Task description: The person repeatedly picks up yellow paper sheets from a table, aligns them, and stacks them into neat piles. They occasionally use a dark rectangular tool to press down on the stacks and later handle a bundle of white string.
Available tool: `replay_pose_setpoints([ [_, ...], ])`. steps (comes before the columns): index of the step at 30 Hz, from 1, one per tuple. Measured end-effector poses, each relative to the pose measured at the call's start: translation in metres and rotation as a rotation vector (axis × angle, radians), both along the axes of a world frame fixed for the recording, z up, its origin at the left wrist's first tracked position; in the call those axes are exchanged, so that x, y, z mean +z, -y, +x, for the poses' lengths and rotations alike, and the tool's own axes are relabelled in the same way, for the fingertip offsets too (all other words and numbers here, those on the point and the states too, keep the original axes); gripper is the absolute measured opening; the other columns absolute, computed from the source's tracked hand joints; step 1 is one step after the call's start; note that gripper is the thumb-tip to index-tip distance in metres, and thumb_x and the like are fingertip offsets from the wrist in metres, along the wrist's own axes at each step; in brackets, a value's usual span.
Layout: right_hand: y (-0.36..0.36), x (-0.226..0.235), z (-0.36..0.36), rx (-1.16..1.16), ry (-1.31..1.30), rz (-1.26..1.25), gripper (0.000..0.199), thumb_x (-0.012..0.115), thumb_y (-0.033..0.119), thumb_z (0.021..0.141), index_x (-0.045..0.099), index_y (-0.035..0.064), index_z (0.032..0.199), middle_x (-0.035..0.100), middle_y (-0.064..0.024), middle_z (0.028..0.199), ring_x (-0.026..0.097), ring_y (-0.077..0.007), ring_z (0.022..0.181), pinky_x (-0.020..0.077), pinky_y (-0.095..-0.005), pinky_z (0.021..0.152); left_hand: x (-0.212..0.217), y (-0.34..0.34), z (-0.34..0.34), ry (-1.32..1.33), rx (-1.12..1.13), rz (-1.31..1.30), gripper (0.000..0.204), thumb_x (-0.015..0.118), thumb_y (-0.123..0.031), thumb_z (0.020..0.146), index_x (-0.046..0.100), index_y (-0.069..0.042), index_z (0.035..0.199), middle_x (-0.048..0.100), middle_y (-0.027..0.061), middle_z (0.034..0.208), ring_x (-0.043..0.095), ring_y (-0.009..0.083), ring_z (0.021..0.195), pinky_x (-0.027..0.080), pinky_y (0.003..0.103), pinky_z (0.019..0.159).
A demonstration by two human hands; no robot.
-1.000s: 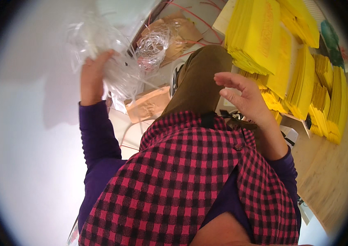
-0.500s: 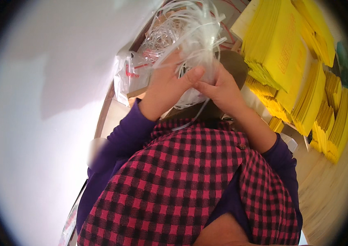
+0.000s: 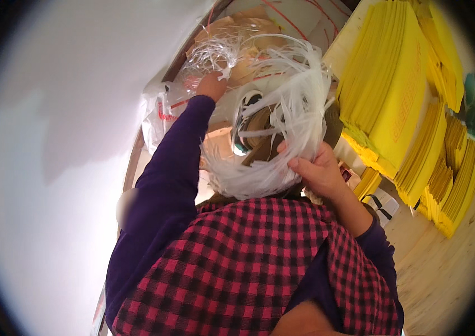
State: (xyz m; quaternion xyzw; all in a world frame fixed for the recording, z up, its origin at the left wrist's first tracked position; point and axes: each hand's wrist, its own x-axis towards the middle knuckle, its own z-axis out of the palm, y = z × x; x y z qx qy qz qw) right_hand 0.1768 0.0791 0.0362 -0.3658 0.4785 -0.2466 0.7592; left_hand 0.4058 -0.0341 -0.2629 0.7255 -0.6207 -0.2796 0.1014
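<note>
A big looped bundle of white translucent plastic strips (image 3: 304,112) hangs in front of my checked apron, its strands curving round to the left. My right hand (image 3: 318,168) grips it at the lower right, thumb pressed on the strips. Farther off to the left, my left hand (image 3: 213,85) reaches to a tangled heap of thin clear strips (image 3: 215,53). Its fingers are hidden there, so I cannot tell whether they hold any.
Thick stacks of yellow envelopes (image 3: 385,78) stand along the right side over a wooden surface (image 3: 427,274). A white plastic bag (image 3: 153,115) lies left, beside a white wall (image 3: 64,112). Brown paper (image 3: 254,22) and red cords (image 3: 288,19) lie at the back.
Both hands were together on the strip bundle. My left hand has let go and moved forward left to the heap; my right hand has brought the bundle lower and nearer.
</note>
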Motion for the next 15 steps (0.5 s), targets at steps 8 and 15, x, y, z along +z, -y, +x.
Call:
replay_pose_setpoints([
  [8,0.017,0.002,-0.013,0.05,0.128,0.12,0.029,0.063,0.01,0.086,0.055,-0.0024,0.112,0.065,-0.0109,0.094,0.064,-0.0185,0.086,0.0495,-0.0317,0.08,-0.123,0.051,-0.05,-0.211,0.198,0.309,0.055,0.065,-0.026,0.078,0.047,0.005,0.12,0.061,0.0306,0.101,0.06,0.0397,0.099,0.05,0.045,0.083],
  [15,0.025,-0.003,-0.011,0.104,0.205,0.101,0.027,0.058,0.007,0.09,0.055,-0.0018,0.116,0.065,-0.0077,0.097,0.062,-0.0165,0.093,0.0464,-0.0313,0.087,-0.106,0.026,-0.021,-0.226,0.039,0.112,0.036,0.063,-0.029,0.08,0.059,-0.005,0.106,0.063,0.0244,0.098,0.06,0.0407,0.097,0.048,0.045,0.084],
])
